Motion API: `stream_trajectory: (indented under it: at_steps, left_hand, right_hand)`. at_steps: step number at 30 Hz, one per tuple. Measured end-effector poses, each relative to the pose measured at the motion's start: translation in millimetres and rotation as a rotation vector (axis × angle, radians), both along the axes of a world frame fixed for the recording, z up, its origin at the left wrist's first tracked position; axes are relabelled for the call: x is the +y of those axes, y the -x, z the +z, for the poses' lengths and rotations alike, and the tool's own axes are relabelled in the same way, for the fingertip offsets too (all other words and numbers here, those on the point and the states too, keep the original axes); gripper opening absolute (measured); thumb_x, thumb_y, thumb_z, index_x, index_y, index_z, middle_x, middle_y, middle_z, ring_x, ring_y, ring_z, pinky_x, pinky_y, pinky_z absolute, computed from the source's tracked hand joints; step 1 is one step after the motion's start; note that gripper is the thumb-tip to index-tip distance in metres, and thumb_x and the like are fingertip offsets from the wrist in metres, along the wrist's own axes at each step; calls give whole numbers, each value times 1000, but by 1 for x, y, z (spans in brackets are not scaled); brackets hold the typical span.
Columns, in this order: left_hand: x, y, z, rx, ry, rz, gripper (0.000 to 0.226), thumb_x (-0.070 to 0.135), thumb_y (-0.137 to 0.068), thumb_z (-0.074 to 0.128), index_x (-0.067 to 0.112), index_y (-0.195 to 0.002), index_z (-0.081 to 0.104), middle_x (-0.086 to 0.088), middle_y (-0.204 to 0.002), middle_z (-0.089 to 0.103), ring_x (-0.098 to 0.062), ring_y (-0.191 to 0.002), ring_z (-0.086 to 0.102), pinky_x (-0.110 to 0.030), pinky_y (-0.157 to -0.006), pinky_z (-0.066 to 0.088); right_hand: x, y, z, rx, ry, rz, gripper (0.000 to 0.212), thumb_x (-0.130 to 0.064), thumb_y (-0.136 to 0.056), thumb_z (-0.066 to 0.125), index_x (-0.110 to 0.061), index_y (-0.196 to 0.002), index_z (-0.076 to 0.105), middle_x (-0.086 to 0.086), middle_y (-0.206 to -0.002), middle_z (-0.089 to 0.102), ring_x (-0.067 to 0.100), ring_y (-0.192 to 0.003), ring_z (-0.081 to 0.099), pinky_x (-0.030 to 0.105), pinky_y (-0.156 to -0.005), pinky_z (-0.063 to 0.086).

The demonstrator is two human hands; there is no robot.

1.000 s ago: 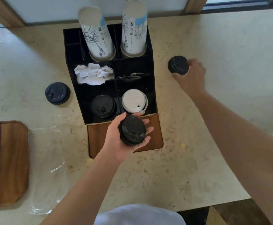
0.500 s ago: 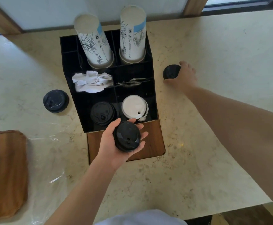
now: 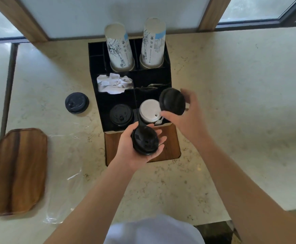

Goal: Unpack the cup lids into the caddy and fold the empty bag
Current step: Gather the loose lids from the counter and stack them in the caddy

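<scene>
Left hand [image 3: 136, 150] cups a black lid [image 3: 145, 140] in its open palm, just in front of the caddy [image 3: 166, 71]. Right hand [image 3: 187, 117] pinches a second black lid [image 3: 172, 101], tilted, above the white lids [image 3: 150, 111] in the front right compartment. The clear bag [image 3: 64, 182] lies flat on the counter [image 3: 240, 103].

The scene is lit softly by daylight from the frosted window [image 3: 108, 14] beyond the hands — no hard shadows are cast. Motion blur is seen on the right hand [image 3: 184, 117] and its black lid [image 3: 172, 101]. Straight lines are bowed near the edges — the wooden tray [image 3: 16, 171] is smeared.
</scene>
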State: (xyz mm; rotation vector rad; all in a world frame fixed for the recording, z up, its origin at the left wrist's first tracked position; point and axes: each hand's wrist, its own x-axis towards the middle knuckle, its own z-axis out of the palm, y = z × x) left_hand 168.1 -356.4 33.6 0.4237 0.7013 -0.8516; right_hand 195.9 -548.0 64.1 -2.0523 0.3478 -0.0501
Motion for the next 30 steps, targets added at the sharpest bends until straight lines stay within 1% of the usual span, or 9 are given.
stream_trajectory:
  at_steps: [2,5,8,15,19,21,24,28,30]
  left_hand:
    - [5,6,5,-35,-8,6,47,43,-86,68,13,-122,72,-18,-127,69,-40,-111,68,-49,-84,55]
    - [15,18,11,-112,-16,2,46,46,-88,65,15,-121,73,-13,-121,73,-33,-106,72,-46,-81,57]
    - [24,29,15,-165,14,-6,47,49,-92,60,12,-117,74,-13,-117,73,-30,-106,71,-42,-82,58]
    - [51,49,20,-265,130,51,55,51,-95,59,9,-130,66,-15,-129,66,-31,-119,64,-44,-96,53]
    - [68,54,20,-278,231,110,67,56,-94,60,8,-139,58,-17,-138,61,-33,-126,58,-46,-102,49]
    - [78,56,18,-290,269,157,61,54,-95,59,7,-134,62,-17,-132,64,-33,-122,61,-45,-99,50]
    - [93,58,14,-307,289,271,42,36,-94,62,7,-125,65,-14,-125,66,-31,-115,64,-43,-89,53]
    - [117,53,7,-285,335,425,41,23,-83,67,5,-120,68,-16,-123,66,-34,-111,66,-44,-90,54]
    - [132,47,7,-256,374,491,39,24,-84,65,5,-118,70,-18,-122,66,-35,-110,67,-44,-89,56]
  right_hand:
    - [24,33,14,55,-61,224,90,-44,-64,89,-32,-140,41,-20,-132,50,-4,-123,49,14,-101,42]
    - [51,65,23,100,30,436,96,-51,-59,84,-39,-142,37,-26,-132,46,8,-129,43,37,-110,41]
    - [62,74,27,106,186,563,98,-47,-62,84,-37,-146,35,-17,-141,46,12,-133,38,48,-112,36]
    - [85,81,43,91,364,719,95,-43,-66,79,-38,-148,31,-18,-142,44,8,-132,34,39,-110,27]
    - [106,78,54,101,460,798,93,-47,-68,80,-34,-149,35,-16,-144,44,9,-132,34,39,-109,27]
    - [120,72,58,109,541,829,93,-49,-67,80,-31,-148,38,-14,-143,45,11,-128,36,41,-108,30]
    - [141,58,65,135,605,905,93,-53,-66,82,-30,-146,42,-12,-139,48,12,-123,41,45,-106,34]
    - [174,29,69,178,591,1045,92,-52,-66,86,-31,-145,44,-13,-137,51,11,-121,45,45,-106,39]
    - [191,10,67,302,446,1107,90,-48,-69,88,-30,-146,45,-16,-135,52,5,-121,48,34,-105,42]
